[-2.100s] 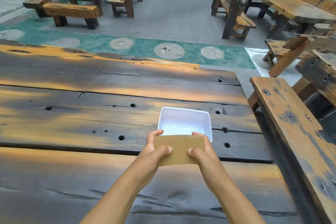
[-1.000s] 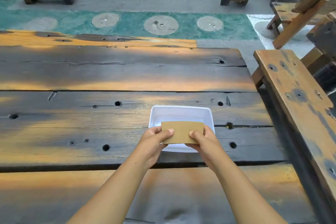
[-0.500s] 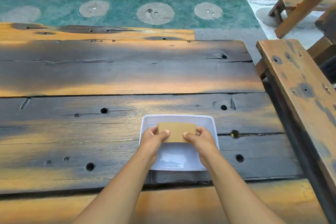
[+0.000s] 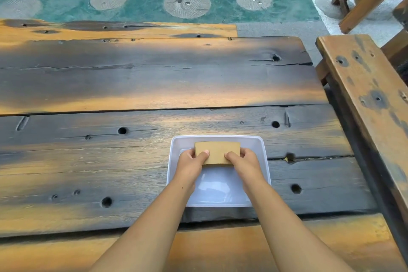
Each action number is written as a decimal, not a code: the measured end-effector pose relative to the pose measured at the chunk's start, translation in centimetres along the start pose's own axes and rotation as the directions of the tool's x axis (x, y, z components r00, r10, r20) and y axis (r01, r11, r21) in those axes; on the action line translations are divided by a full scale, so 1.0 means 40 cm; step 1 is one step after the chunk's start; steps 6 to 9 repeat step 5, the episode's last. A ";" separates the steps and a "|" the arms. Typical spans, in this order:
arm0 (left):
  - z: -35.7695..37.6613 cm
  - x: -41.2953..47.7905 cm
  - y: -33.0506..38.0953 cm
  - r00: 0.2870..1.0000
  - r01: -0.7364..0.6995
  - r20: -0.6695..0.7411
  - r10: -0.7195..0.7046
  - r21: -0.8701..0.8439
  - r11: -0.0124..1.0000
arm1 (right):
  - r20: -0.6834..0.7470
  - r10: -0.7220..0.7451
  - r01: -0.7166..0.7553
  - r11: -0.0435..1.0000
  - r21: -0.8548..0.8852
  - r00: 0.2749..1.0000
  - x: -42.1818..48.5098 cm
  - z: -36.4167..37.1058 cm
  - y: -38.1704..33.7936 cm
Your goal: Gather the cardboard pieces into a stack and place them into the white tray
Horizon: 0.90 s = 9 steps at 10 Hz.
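A brown cardboard stack (image 4: 217, 152) is held over the far half of the white tray (image 4: 262, 150), low inside it. My left hand (image 4: 191, 166) grips the stack's left end with the thumb on top. My right hand (image 4: 244, 164) grips its right end the same way. The tray is a shallow white rectangle resting on the dark wooden table (image 4: 154, 77). Its near half shows bare and glossy between my wrists. Whether the stack touches the tray floor I cannot tell.
The table's planks have round holes and cracks, with its right edge just past the tray. A wooden bench (image 4: 371, 104) runs along the right side. Beyond the far edge lies a green floor strip with round stone discs (image 4: 187, 3).
Both hands carried the cardboard stack forward from in front of the tray to over it and lowered it into the far half. The camera tilted downward.
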<state>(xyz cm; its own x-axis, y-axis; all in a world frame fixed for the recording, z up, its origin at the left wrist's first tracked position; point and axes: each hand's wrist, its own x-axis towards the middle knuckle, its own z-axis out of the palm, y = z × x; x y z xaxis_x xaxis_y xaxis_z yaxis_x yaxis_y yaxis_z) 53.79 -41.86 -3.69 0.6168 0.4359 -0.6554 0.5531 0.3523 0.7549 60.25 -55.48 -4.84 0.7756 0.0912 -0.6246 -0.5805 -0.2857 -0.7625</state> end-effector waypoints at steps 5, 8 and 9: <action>-0.028 -0.058 0.031 0.996 0.083 -0.027 -0.084 -0.034 0.996 | -0.083 -0.047 0.054 0.996 0.073 0.995 -0.051 -0.036 0.003; -0.028 -0.058 0.031 0.996 0.083 -0.027 -0.084 -0.034 0.996 | -0.083 -0.047 0.054 0.996 0.073 0.995 -0.051 -0.036 0.003; -0.028 -0.058 0.031 0.996 0.083 -0.027 -0.084 -0.034 0.996 | -0.083 -0.047 0.054 0.996 0.073 0.995 -0.051 -0.036 0.003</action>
